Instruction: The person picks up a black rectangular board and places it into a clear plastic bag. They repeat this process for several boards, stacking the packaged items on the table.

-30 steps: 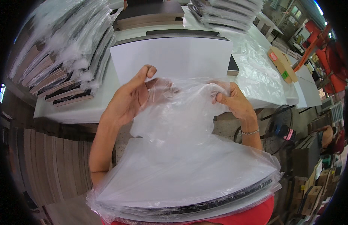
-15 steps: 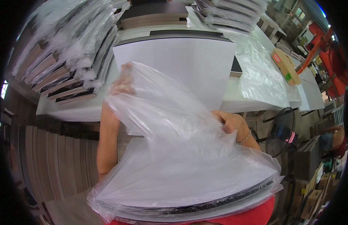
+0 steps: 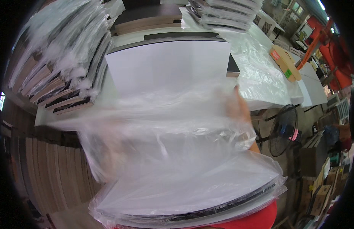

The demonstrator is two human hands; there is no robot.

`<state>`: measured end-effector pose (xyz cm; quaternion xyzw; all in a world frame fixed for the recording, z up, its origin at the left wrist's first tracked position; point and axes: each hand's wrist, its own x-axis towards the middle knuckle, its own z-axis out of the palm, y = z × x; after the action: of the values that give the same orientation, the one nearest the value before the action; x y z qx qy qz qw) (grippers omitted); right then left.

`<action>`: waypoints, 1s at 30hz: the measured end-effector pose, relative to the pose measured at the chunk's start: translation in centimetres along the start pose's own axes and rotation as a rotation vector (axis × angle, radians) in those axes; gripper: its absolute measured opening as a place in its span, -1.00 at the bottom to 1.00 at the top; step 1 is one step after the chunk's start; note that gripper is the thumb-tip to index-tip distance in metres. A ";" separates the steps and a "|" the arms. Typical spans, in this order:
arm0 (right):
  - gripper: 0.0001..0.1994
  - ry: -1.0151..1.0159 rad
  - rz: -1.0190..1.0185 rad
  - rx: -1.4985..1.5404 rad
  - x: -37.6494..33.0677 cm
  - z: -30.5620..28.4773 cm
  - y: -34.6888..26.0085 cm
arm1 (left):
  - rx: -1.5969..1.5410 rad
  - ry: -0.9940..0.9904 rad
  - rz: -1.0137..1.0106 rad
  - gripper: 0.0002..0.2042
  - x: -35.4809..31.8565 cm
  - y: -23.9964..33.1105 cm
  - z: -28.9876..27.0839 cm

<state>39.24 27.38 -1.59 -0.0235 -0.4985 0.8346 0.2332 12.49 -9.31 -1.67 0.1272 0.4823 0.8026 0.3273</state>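
Note:
I hold a large clear plastic bag (image 3: 165,126) spread wide in front of me, blurred by motion. My right hand (image 3: 238,107) grips its right edge and shows through the film. My left hand (image 3: 102,152) is only a faint blur behind the plastic at the bag's left side. Beyond the bag a white flat panel (image 3: 169,65) with a dark edge lies on the white table (image 3: 257,101). Close below me sits a stack of white panels wrapped in plastic (image 3: 192,194).
Piles of bagged panels (image 3: 58,68) fill the table's left side, and more (image 3: 226,15) stand at the back. A loose plastic sheet (image 3: 261,72) and a cardboard piece (image 3: 284,61) lie at right. A black fan (image 3: 284,129) stands on the floor beside cardboard boxes (image 3: 318,191).
The bag, bunched between my hands a second ago, has been lifted and pulled apart sideways. My right hand has moved up and right; my left hand has dropped behind the plastic.

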 end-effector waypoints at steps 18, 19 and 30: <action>-0.53 0.021 -0.009 -0.167 1.9 2.0 -4.2 | 0.208 0.235 0.350 -0.57 2.3 7.6 -4.9; -0.60 0.098 0.099 -0.113 3.7 3.6 -4.6 | 0.475 0.188 0.471 -0.59 3.5 8.6 -4.8; -0.44 0.307 -0.727 -1.361 11.8 3.7 -7.1 | 1.455 0.361 1.031 -0.45 4.4 10.3 5.9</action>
<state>30.34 32.03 8.49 -0.1118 -0.8386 0.2048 0.4923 8.10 -5.69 9.65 0.3745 0.7972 0.3548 -0.3137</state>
